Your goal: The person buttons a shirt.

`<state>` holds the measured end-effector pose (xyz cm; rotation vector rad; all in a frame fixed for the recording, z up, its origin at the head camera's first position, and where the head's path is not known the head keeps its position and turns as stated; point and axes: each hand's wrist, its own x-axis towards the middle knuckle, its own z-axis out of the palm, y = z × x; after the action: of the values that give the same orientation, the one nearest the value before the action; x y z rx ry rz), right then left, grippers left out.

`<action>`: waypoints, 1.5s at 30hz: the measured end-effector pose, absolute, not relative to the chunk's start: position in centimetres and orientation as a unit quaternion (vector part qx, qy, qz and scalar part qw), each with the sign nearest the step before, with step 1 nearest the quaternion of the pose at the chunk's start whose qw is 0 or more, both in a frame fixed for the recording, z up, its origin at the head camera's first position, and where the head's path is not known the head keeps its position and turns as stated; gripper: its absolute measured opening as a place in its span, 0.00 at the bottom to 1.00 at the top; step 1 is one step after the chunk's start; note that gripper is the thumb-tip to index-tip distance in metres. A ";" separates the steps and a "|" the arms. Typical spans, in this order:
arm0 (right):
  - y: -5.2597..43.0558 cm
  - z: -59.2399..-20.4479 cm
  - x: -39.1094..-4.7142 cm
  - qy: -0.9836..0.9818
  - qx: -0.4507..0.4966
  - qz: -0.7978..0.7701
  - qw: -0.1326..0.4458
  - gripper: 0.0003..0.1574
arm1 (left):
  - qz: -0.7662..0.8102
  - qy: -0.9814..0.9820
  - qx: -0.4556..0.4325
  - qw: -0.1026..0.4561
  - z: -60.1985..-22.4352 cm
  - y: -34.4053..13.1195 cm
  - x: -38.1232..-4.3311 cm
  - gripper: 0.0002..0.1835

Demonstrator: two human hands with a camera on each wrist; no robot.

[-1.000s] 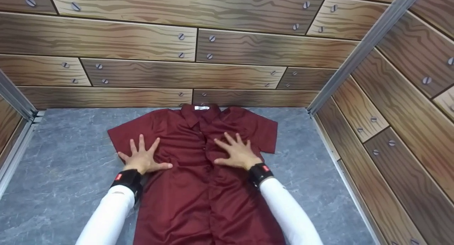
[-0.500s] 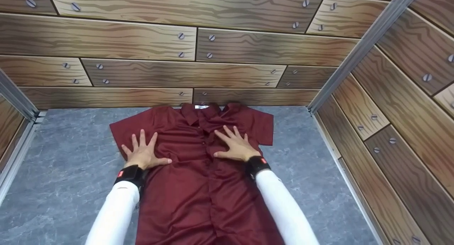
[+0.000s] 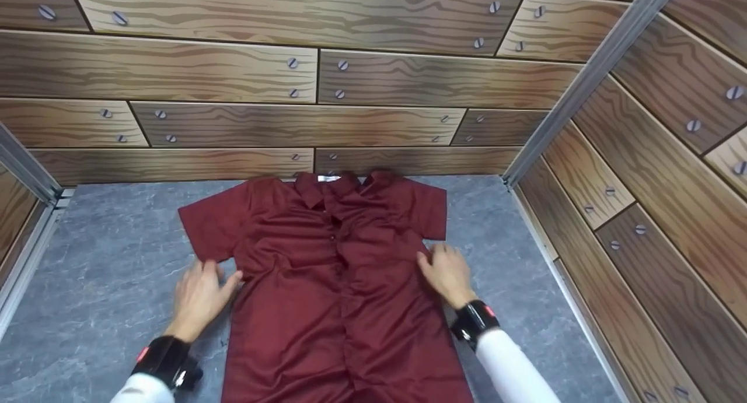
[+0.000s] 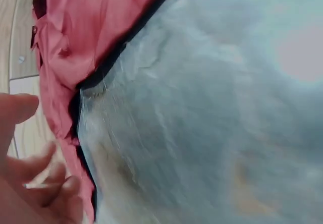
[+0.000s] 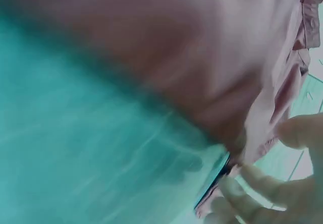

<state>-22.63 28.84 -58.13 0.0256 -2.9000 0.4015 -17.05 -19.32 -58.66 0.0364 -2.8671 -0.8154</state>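
A dark red short-sleeved button-up shirt lies front up, its collar toward the back wall and its lower hem out of view. Wrinkles cross its chest. My left hand is just outside the shirt's left side, below the left sleeve, fingers loosely bent and thumb near the cloth edge. On the other side my right hand is beside the shirt below the right sleeve, its thumb over the side edge. In both wrist views the fingers are apart, and no cloth is visibly gripped.
A grey marbled surface lies under the shirt. Wood-patterned panels rise as a back wall and a right wall, joined by a metal corner post. Another metal post stands at the left.
Both hands, spread flat on the shirt's chest before, have lifted off and moved outward and toward the person, to the shirt's sides. Their fingers are now more bent. The shirt's sleeves shifted slightly earlier.
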 end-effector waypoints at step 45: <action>32.7 -55.8 -19.3 -0.839 0.102 0.505 -0.175 0.10 | -0.522 -0.848 0.076 -0.046 -57.6 -19.5 -13.8 0.03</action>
<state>-19.32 32.67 -55.75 0.3608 -2.9780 1.7906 -13.76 -19.48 -57.62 0.2457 -2.7460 -1.6905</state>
